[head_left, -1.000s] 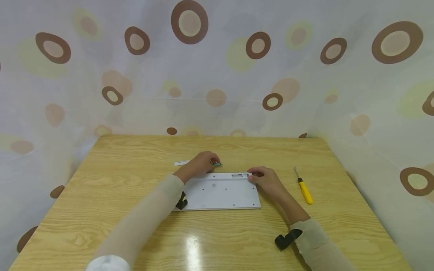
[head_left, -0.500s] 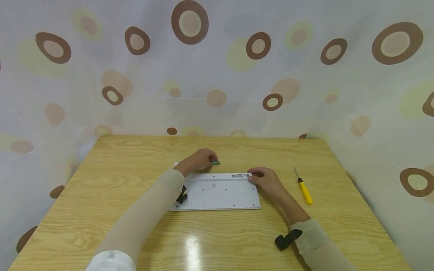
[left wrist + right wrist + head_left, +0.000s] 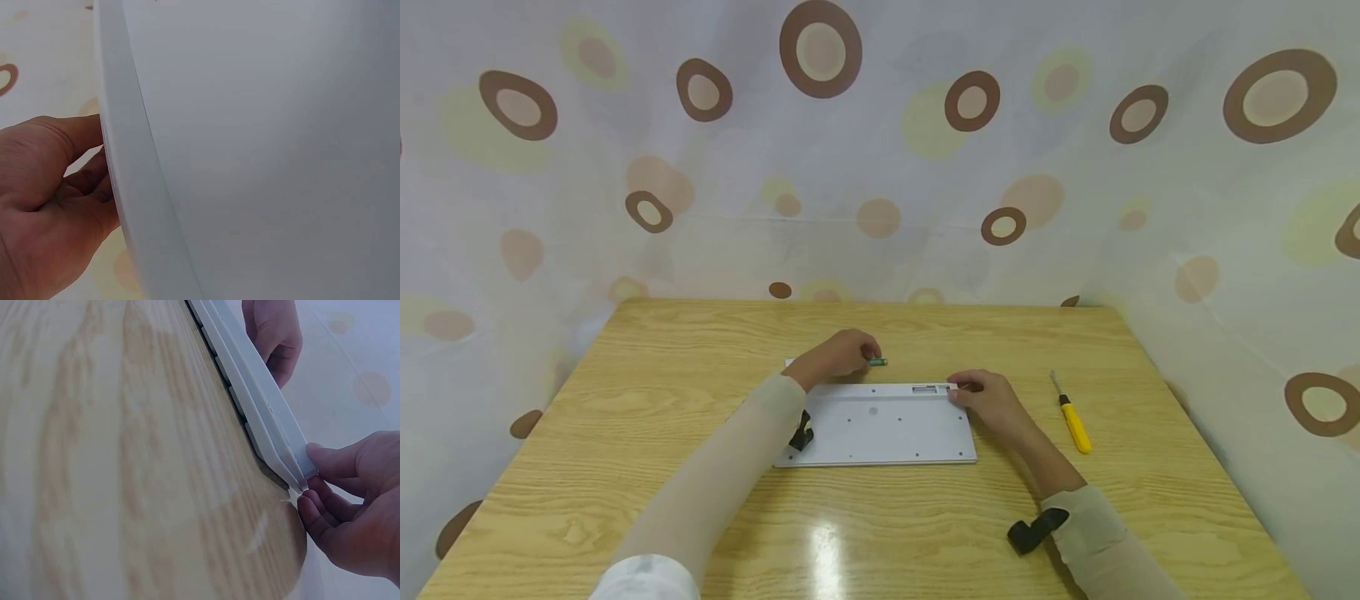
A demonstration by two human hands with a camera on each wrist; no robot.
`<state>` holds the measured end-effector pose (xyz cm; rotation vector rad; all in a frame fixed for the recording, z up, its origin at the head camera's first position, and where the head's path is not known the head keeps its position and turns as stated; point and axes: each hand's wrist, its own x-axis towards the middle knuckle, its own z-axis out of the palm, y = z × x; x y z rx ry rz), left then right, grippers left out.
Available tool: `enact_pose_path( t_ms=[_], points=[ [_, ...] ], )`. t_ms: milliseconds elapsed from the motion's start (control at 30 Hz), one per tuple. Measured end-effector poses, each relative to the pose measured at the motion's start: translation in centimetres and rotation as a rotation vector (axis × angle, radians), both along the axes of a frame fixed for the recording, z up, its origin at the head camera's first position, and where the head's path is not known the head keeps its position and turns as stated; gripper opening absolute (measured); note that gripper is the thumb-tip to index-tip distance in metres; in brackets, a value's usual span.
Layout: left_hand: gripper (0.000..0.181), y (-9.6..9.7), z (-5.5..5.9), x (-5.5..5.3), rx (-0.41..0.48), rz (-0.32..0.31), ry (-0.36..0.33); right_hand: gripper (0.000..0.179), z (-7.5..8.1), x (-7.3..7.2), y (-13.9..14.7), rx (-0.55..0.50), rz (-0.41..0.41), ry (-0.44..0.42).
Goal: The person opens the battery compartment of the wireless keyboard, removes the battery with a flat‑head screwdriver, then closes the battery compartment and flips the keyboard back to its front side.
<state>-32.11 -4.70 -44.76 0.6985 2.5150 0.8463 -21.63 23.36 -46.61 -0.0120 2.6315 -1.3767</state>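
A white keyboard (image 3: 880,433) lies face down on the table, its back dotted with small screws. An uncovered battery slot (image 3: 925,389) shows near its far right corner. Beyond the far edge, my left hand (image 3: 847,352) pinches a small green battery (image 3: 877,362); in the left wrist view the keyboard hides the fingertips of the left hand (image 3: 50,194). My right hand (image 3: 988,398) grips the keyboard's far right corner. In the right wrist view, the thumb of the right hand (image 3: 369,506) is on the back and its fingers curl at the corner beneath.
A screwdriver (image 3: 1075,425) with a yellow handle lies on the wooden table (image 3: 880,533) to the right of the keyboard. Behind the left wrist, the end of a white strip (image 3: 789,362) peeks out. Patterned cloth (image 3: 880,167) surrounds the table's back and sides.
The left hand has shifted slightly back and to the left with the battery, covering more of the white strip. My right hand and the keyboard have stayed in place.
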Motion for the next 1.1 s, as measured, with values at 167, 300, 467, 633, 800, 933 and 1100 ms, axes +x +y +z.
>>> enact_pose_path(
  t_ms=[167, 300, 467, 633, 800, 933, 1100],
  points=[
    [0.031, -1.2, 0.1, 0.0, 0.048, 0.023, -0.01, 0.033, 0.1, 0.0, -0.4, 0.011, 0.005, 0.006],
    [0.029, -2.6, 0.6, -0.2, 0.046, 0.031, 0.029, 0.032, 0.2, 0.0, -0.7, 0.02, 0.005, 0.001],
    [0.027, -4.6, 0.7, -0.8, 0.017, 0.044, 0.062, 0.032, 0.2, -0.1, -0.9, 0.02, -0.005, -0.005],
    [0.028, -6.6, 0.1, -1.1, 0.015, 0.08, 0.038, 0.032, 0.2, -0.1, -0.8, 0.02, 0.008, 0.01],
    [0.029, -8.3, -0.4, -1.1, 0.004, 0.1, 0.039, 0.032, 0.1, -0.2, -0.5, 0.033, 0.007, 0.014],
    [0.029, -9.3, -0.5, -1.1, -0.012, 0.094, 0.059, 0.031, -0.1, -0.2, -0.2, 0.023, 0.003, 0.022],
    [0.029, -9.9, -0.5, -1.1, -0.029, 0.094, 0.066, 0.031, -0.2, -0.1, -0.1, 0.021, 0.004, 0.029]
  ],
)
